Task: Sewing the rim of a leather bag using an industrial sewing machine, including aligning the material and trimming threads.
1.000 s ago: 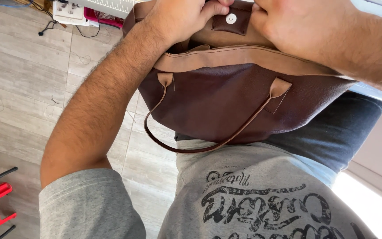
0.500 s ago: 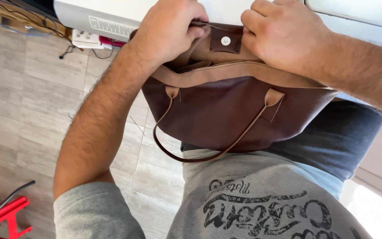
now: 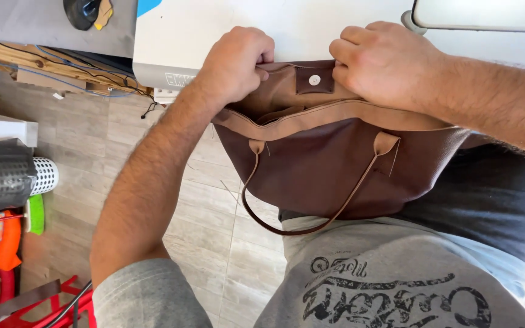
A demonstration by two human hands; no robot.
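A dark brown leather bag (image 3: 329, 170) hangs at the centre of the frame, pressed against the person's grey printed shirt (image 3: 390, 279), its mouth up against the edge of a white table (image 3: 311, 27). A tan band runs along the near rim, and a thin handle loop (image 3: 287, 212) droops below it. On the far rim sits a small brown tab with a round metal snap (image 3: 315, 79). The left hand (image 3: 238, 64) is closed in a fist on the far rim left of the tab; the right hand (image 3: 384, 64) is clamped on the rim just right of it, fingers curled over the leather.

Above, at the top right, a pale tray-like edge (image 3: 481, 15) lies on the table. Upper left, a grey panel (image 3: 37, 21) carries a black object with a yellow patch (image 3: 86, 11), and cables trail over a wooden ledge. At the left edge stand a white perforated cylinder (image 3: 45, 176), a green disc (image 3: 35, 214) and orange fabric (image 3: 7, 243); red metal bars (image 3: 62, 307) show at the lower left, on the pale tiled floor (image 3: 214, 243).
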